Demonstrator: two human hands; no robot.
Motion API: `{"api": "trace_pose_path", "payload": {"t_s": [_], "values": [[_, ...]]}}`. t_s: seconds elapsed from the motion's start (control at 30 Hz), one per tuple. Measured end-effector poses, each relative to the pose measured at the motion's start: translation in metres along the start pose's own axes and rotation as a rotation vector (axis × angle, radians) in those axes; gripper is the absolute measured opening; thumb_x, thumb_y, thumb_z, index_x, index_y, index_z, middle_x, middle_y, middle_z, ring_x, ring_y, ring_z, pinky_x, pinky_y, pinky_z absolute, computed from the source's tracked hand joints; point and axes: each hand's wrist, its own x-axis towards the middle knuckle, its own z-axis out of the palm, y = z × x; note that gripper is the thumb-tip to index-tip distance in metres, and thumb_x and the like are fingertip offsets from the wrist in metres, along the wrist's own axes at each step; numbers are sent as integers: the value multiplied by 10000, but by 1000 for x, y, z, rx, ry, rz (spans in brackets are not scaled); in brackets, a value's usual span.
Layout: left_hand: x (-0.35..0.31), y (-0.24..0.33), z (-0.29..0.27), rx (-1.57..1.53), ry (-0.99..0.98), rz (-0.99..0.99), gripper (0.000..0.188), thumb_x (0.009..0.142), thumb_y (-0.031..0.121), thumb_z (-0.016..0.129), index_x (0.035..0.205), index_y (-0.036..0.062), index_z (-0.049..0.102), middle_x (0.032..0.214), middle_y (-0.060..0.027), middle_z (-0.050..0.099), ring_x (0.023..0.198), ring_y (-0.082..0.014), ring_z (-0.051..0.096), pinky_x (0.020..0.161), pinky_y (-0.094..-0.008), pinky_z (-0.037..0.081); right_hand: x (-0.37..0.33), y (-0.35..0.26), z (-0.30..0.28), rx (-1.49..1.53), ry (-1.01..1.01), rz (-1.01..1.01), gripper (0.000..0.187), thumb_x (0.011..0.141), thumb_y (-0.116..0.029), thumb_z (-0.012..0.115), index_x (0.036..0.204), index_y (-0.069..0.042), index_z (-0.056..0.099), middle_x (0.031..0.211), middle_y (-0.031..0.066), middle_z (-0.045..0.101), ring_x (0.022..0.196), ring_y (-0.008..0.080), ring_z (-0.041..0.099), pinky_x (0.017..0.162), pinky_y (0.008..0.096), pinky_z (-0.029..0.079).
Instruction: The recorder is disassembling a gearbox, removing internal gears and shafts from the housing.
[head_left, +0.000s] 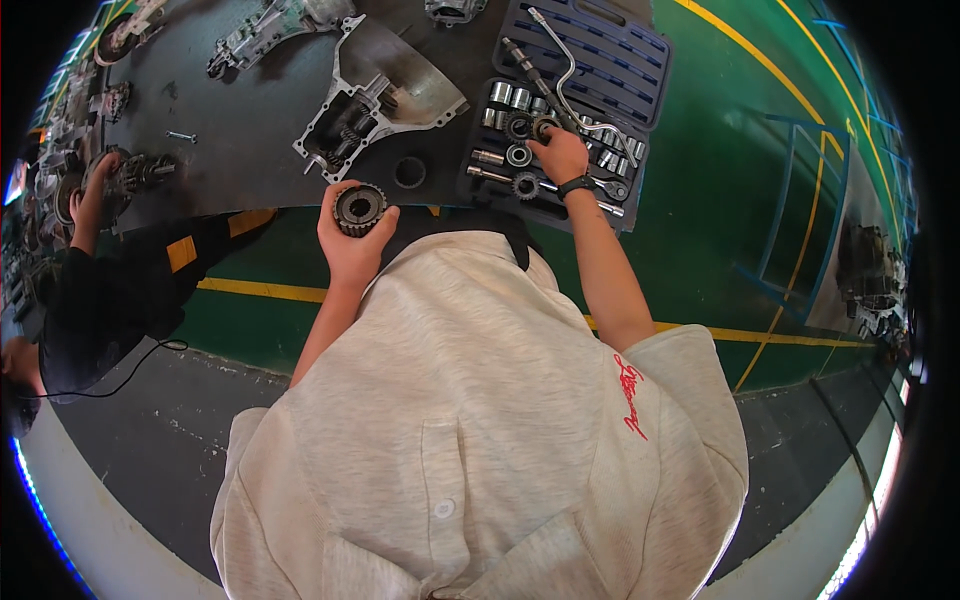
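Observation:
My left hand (pixel 348 247) is wrapped round a toothed synchronizer hub (pixel 360 207), held at the table's near edge with its round face up. Over the open socket set (pixel 633 190), my right hand (pixel 564 155) has its fingers closed on a small gear (pixel 544 127). Another dark gear (pixel 518 126) lies just left of those fingers. Below it are a bearing (pixel 518 155) and a smaller gear (pixel 525 185), both resting on the sockets. A dark toothed ring (pixel 409 172) sits on the table between my hands.
An opened gearbox housing (pixel 420 90) stands beyond my left hand. Another metal casing (pixel 285 35) is farther back, and a bolt (pixel 181 136) lies leftward. At the far left, a co-worker's hand (pixel 92 190) holds a geared shaft (pixel 145 173). A breaker bar (pixel 562 75) crosses the socket case.

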Motion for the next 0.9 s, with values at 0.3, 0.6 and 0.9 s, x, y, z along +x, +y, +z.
{"api": "trace_pose_path", "payload": {"t_s": [0.3,0.6,0.9], "values": [[2,-7,2,21,-2,8,402,783,18,793,1117,30,570,930,-10,617,805,-67,573,693,-202,470,-18,7,18,36,64,88,375,835,-339,742,1091,-68,706,1068,151,721,963,350,693,825,462,561],[4,-1,4,-32,-16,-70,418,757,24,813,1093,21,564,930,-14,615,852,-75,575,769,-221,485,-59,72,-25,111,209,55,311,772,-321,740,994,-104,749,941,109,701,861,328,686,761,439,548],[5,4,8,10,-15,-18,432,749,37,825,1093,19,564,932,-14,613,852,-75,567,776,-227,485,-58,62,-11,-126,-106,98,417,848,-473,680,1045,-118,775,913,156,749,890,346,714,797,441,572]]}}
